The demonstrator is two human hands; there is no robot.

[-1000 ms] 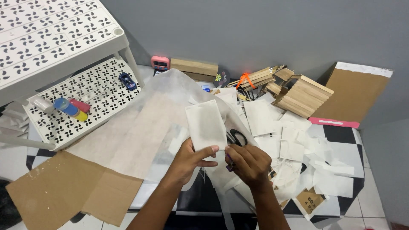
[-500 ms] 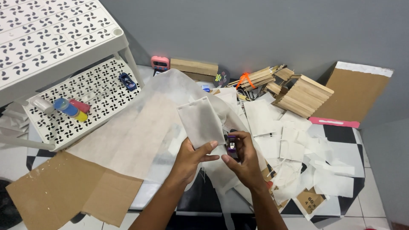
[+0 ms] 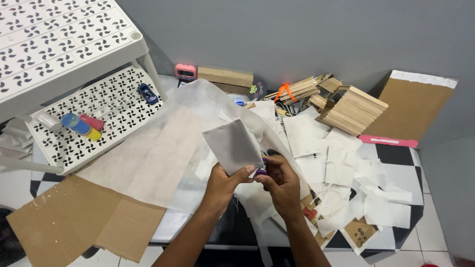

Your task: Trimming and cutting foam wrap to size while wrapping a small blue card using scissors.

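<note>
currently left hand [image 3: 225, 182] pinches a small white fabric rectangle [image 3: 232, 144] upright for access; right hand [image 3: 279, 180] grips purple-handled scissors [image 3: 262, 170] at its lower edge, above the table's front edge [image 3: 173, 225].

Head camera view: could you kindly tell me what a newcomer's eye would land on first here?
At centre, the left hand pinches a pale grey fabric rectangle, and the right hand grips a small purple-handled tool at its lower edge. To the right lies a heap of white cut fabric pieces; at far left stands a white perforated plastic shelf.
</note>
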